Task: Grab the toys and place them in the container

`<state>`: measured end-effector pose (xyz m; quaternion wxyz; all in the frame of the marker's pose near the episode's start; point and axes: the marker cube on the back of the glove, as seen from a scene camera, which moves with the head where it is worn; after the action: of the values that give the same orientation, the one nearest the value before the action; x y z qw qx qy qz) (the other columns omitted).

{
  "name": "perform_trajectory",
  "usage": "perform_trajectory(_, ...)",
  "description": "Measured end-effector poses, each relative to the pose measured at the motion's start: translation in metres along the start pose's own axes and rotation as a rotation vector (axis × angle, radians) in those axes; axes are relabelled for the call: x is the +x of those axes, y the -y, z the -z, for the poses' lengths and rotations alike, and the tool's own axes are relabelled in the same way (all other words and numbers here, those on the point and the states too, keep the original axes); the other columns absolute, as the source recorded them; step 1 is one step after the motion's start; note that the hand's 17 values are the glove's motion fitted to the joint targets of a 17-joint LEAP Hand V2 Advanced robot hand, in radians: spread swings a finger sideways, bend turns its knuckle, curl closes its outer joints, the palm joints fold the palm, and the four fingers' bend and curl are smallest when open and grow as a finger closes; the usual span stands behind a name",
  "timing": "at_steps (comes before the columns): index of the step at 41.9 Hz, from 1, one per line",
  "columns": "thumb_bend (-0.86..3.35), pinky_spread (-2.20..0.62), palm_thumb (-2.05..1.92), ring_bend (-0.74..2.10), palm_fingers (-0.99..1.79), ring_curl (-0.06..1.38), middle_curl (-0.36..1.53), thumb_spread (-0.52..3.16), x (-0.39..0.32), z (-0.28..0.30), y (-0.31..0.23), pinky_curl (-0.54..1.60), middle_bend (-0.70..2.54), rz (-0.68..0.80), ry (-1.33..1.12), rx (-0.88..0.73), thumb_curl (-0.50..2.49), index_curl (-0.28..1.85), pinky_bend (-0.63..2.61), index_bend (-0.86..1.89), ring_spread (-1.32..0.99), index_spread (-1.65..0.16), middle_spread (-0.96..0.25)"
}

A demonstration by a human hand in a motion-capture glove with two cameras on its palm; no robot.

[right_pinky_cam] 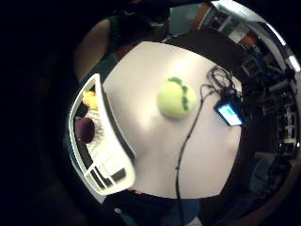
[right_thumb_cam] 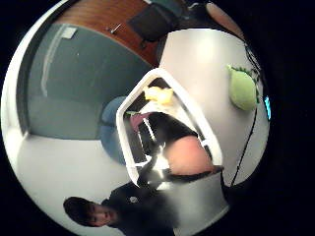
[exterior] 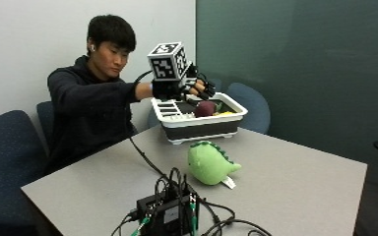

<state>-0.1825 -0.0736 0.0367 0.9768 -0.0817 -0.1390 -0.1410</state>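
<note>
Toys partly binned: a maroon toy (exterior: 205, 108) and a yellow toy (right_pinky_cam: 89, 99) lie in the container (exterior: 202, 123); the green dinosaur plush (exterior: 210, 163) sits on the table (exterior: 294, 182) just in front of it.
Above the container, the gloved right hand (exterior: 188, 87) hovers with fingers relaxed and spread, holding nothing. Likely risk: reaching for the plush, a sleeve could catch the container's rim, or the hand could snag the cables (exterior: 195, 221) near the plush.
</note>
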Motion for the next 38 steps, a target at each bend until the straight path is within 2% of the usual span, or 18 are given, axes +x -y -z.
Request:
perform_trajectory(6, -0.02, 0.03, 0.03, 0.30, -0.04, 0.17, 0.41, 1.30, 0.054, -0.033, 0.011, 0.37, 0.28, -0.083, -0.039, -0.038, 0.34, 0.40, 0.59, 0.26, -0.06, -0.29, -0.04)
perform_trajectory(15, 0.01, 0.05, 0.09, 0.24, -0.16, 0.17, 0.32, 1.32, 0.099, -0.109, 0.036, 0.42, 0.07, -0.193, -0.054, -0.238, 0.34, 0.36, 0.81, 0.14, -0.01, -0.32, 0.00)
perform_trajectory(20, 0.02, 0.06, 0.17, 0.23, -0.13, 0.18, 0.27, 1.28, 0.121, -0.139, 0.050, 0.46, 0.04, -0.211, -0.192, -0.216, 0.35, 0.34, 0.99, 0.13, 0.02, -0.33, 0.02)
perform_trajectory(23, 0.04, 0.05, 0.23, 0.35, -0.01, 0.21, 0.24, 1.25, 0.130, -0.147, 0.056, 0.47, 0.05, -0.200, -0.233, -0.141, 0.37, 0.33, 1.08, 0.13, 0.03, -0.33, 0.04)
perform_trajectory(26, 0.09, -0.02, 0.34, 0.58, 0.26, 0.25, 0.24, 1.25, 0.134, -0.149, 0.060, 0.45, 0.15, -0.182, -0.214, -0.055, 0.39, 0.31, 1.07, 0.12, 0.00, -0.33, 0.03)
perform_trajectory(32, 0.19, -0.19, 0.54, 0.88, 0.75, 0.33, 0.29, 1.30, 0.130, -0.150, 0.063, 0.42, 0.29, -0.173, -0.123, 0.050, 0.44, 0.29, 1.06, 0.13, -0.18, -0.33, -0.06)
perform_trajectory(36, 0.22, -0.27, 0.68, 0.99, 0.95, 0.39, 0.34, 1.15, 0.128, -0.150, 0.061, 0.43, 0.40, -0.209, -0.018, 0.075, 0.52, 0.31, 1.08, 0.17, -0.26, -0.33, -0.13)
perform_trajectory(38, 0.22, -0.30, 0.71, 1.01, 0.94, 0.41, 0.35, 1.09, 0.128, -0.148, 0.058, 0.44, 0.41, -0.226, 0.026, 0.079, 0.54, 0.32, 1.08, 0.17, -0.29, -0.33, -0.16)
